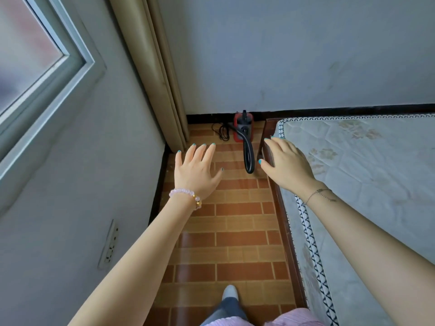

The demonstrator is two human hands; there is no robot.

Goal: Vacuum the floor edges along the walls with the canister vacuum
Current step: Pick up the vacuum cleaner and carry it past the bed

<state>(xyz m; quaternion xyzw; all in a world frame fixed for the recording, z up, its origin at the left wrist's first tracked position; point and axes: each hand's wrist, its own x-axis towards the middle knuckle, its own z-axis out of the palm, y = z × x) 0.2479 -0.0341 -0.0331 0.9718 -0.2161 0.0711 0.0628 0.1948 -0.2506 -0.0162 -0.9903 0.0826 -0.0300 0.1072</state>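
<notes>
Canister vacuum (pixel 243 126) end-on, hose (pixel 249 156) end nearest

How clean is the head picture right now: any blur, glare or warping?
Head view: wide-angle warping bows the window frame and curtain; the pane blurs at the left edge; faint sheen on the floor tiles; vacuum, left hand and right hand are sharp.

A narrow floor (pixel 235 243) of orange and red-brown brick-pattern tiles runs between the grey left wall (pixel 70 184) and a bed's dark wooden frame (pixel 286 229). Its quilted mattress (pixel 364 172) has a faded floral print. A frosted window (pixel 28 50) sits high on the left, above a socket (pixel 109 243). A beige curtain (pixel 160 78) hangs in the corner, and black skirting (pixel 353 110) edges the pale far wall (pixel 282 55).
</notes>
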